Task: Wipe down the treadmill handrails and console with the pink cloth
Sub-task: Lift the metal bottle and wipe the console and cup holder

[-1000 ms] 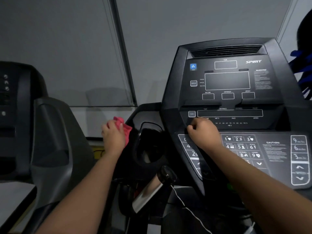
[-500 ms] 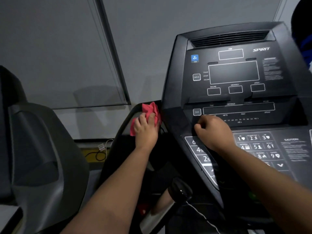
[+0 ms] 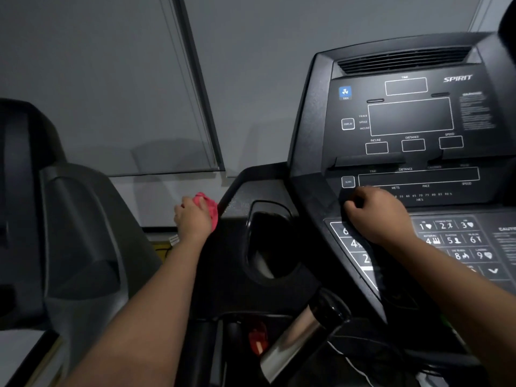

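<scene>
My left hand [image 3: 192, 219] holds the bunched pink cloth [image 3: 210, 206] against the outer left edge of the treadmill's black side wing, beside the cup holder [image 3: 269, 241]. My right hand [image 3: 375, 213] rests with curled fingers on the black console [image 3: 413, 118], at the ledge between the lower display strip and the number keypad [image 3: 458, 241]; nothing shows in its grip. A chrome pulse-grip handrail [image 3: 296, 342] with a black cap slants below the console.
Another machine's dark grey console housing [image 3: 75, 247] fills the left side, close to my left forearm. Grey roller blinds [image 3: 111, 79] hang behind. A red safety key clip [image 3: 258, 337] and a white cord [image 3: 360, 370] sit below the console.
My left hand moved the pink cloth from the inner top of the side wing, near the console, out to its left outer edge. The right hand stayed on the console ledge.
</scene>
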Motion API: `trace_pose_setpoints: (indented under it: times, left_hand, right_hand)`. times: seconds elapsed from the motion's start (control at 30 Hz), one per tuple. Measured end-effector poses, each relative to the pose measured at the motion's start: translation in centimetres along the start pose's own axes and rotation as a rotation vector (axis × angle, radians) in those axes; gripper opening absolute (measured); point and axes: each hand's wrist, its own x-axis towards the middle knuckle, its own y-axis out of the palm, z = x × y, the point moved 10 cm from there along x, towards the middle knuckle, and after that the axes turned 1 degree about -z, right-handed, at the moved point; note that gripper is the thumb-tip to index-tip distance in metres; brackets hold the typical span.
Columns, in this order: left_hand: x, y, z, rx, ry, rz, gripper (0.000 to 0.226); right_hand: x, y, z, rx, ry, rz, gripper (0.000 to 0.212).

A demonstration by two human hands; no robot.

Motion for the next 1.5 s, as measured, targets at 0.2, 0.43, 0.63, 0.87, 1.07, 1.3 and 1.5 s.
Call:
trace_pose_setpoints:
  times: [0.2,0.43,0.63,0.87,1.07,1.3,1.5]
  left_hand:
    - [-8.5,1.6,-11.5,-0.056,0.627,-0.114,0.038]
    - [-10.0,7.2,-11.9,0.217,0.770,0.061,0.034]
    - [-4.5,3.1,-8.0,0.100,0.512,-0.108,0.035]
    - [-0.8,1.2,2.9,-0.013,-0.203,0.169,0.038]
    - [-1.8,-3.6,4.1,0.017,-0.061,0.076,0.029]
    - [-6.7,-8.1,-5.9,-0.210,0.258,-0.002,0.025]
    - [-12.8,-9.1,-13.2,-0.242,0.391,-0.006,0.029]
  right_hand:
    - [0.0,-0.2,0.1,-0.008,0.003,0.003,0.022]
    - [0.0,-0.1,-0.2,0.013,0.012,-0.002,0.020]
    - [0.1,0.0,-0.5,0.016,0.024,-0.007,0.020]
    - [0.2,0.0,-0.4,0.008,0.010,-0.006,0.020]
    - [-0.3,-0.4,0.1,0.017,0.021,0.017,0.021]
    - [-0.7,-0.6,0.5,0.053,0.029,0.047,0.021]
    - [-2.3,-1.3,0.5,0.456,0.039,0.057,0.013]
